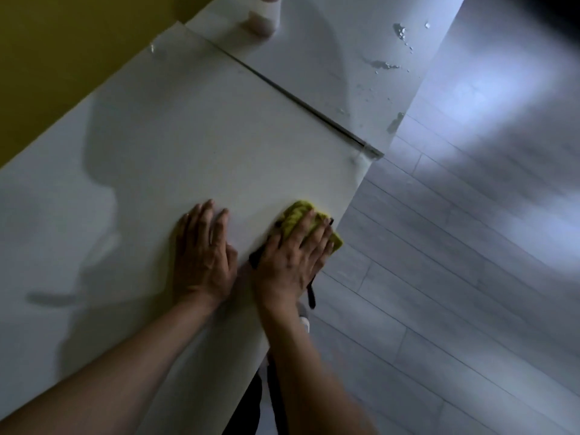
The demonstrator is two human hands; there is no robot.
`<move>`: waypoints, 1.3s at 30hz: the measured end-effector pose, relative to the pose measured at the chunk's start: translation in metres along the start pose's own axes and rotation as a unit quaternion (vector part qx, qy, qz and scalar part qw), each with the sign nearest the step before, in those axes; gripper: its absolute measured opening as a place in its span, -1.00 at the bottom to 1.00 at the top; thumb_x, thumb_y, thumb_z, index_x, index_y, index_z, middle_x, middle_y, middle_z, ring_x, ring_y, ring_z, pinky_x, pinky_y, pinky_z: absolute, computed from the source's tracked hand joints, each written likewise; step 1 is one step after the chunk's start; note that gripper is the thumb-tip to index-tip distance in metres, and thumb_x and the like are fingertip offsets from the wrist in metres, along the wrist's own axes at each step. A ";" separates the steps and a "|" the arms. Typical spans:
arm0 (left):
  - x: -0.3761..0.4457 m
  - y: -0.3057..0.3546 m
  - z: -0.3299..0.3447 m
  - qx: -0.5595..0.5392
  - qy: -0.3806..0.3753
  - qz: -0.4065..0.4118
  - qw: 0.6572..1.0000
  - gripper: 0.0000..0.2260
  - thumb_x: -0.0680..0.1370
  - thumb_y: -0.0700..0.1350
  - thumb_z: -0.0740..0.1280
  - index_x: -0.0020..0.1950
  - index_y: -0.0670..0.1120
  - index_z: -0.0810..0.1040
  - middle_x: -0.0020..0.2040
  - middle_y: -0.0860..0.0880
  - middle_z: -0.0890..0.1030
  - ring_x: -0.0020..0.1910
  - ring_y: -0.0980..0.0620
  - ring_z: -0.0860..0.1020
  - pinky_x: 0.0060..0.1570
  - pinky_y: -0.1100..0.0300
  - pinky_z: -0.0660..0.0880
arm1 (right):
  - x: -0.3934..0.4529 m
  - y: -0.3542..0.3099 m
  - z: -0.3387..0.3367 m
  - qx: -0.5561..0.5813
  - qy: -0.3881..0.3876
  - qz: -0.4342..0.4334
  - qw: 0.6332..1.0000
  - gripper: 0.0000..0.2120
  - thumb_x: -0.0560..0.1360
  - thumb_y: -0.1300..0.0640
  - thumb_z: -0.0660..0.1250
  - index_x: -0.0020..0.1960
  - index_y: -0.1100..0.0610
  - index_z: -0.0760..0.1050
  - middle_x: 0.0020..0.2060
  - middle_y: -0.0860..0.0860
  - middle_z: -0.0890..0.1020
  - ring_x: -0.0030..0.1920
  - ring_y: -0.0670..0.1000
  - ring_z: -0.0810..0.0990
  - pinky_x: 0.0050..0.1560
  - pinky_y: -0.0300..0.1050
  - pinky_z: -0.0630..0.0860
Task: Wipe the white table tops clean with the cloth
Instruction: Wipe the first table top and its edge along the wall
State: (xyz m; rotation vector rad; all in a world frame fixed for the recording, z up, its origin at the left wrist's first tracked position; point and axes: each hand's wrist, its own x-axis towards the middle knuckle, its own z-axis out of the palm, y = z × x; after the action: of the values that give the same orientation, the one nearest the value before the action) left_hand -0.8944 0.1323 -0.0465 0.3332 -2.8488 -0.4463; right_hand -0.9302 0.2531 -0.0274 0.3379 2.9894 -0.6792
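White table (194, 127) fills most of the view, seen from above w/ both bare forearms reaching in from the bottom edge. R hand (292, 255) lies flat on a yellow-green cloth (298, 215), fingers straight and slightly spread, pressing it onto the table right at the near edge; nothing is gripped, the hand is released and flat. Cloth bunches out beyond the fingertips and to the hand's right, w/ a dark edge showing under the palm. L hand (204, 249) sits just beside the R hand, to its left, palm down and fingers straight on bare table, holding nothing. The two hands are near but apart.

Beyond the fingertips, well away, a thin dark seam (298, 102) crosses the surface where a second table (314, 48) meets the first. Water drops (381, 65) lie on that far table, further out and to the right of the R hand. A blurred white object (262, 17) stands at the far end; cannot tell what it is. Grey plank floor (455, 262) lies to the right of the R hand, a yellow wall (62, 58) far off to the left of the L hand.
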 end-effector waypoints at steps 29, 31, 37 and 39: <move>0.002 0.006 0.002 0.034 0.027 -0.006 0.999 -0.49 0.56 -0.10 0.14 0.51 -0.20 0.46 0.52 -0.29 0.42 0.51 -0.34 0.38 0.56 -0.24 0.21 | -0.067 0.045 -0.005 0.097 -0.063 0.070 0.991 -0.32 0.63 -0.15 0.08 0.62 -0.04 -0.16 0.47 0.12 0.18 0.42 0.16 0.23 0.51 0.15 0.13; 0.003 0.007 0.004 0.039 0.032 -0.004 0.999 -0.49 0.56 -0.11 0.14 0.50 -0.20 0.46 0.52 -0.29 0.43 0.50 -0.34 0.39 0.56 -0.24 0.22 | -0.051 0.043 -0.007 0.098 -0.073 0.074 0.990 -0.32 0.64 -0.13 0.10 0.63 -0.03 -0.16 0.49 0.12 0.13 0.44 0.16 0.18 0.53 0.12 0.07; 0.003 0.008 0.004 0.032 0.031 -0.008 0.999 -0.50 0.57 -0.12 0.13 0.50 -0.20 0.46 0.52 -0.29 0.42 0.51 -0.33 0.37 0.56 -0.23 0.21 | 0.057 0.034 -0.022 0.124 -0.014 0.081 0.989 -0.38 0.65 -0.08 0.13 0.61 0.03 -0.02 0.45 0.16 0.22 0.39 0.17 0.25 0.44 0.15 0.17; 0.002 0.009 0.003 0.030 0.033 -0.010 0.999 -0.50 0.57 -0.12 0.13 0.50 -0.20 0.46 0.52 -0.29 0.42 0.51 -0.33 0.37 0.57 -0.23 0.21 | 0.103 0.033 -0.029 0.117 -0.005 0.074 0.990 -0.40 0.65 -0.09 0.11 0.60 0.05 0.00 0.41 0.17 0.25 0.37 0.19 0.28 0.43 0.14 0.18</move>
State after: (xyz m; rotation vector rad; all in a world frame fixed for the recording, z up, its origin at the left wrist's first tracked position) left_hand -0.8992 0.1410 -0.0457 0.3811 -2.8019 -0.3473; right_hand -1.0229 0.3155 -0.0259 0.5591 2.8422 -1.0134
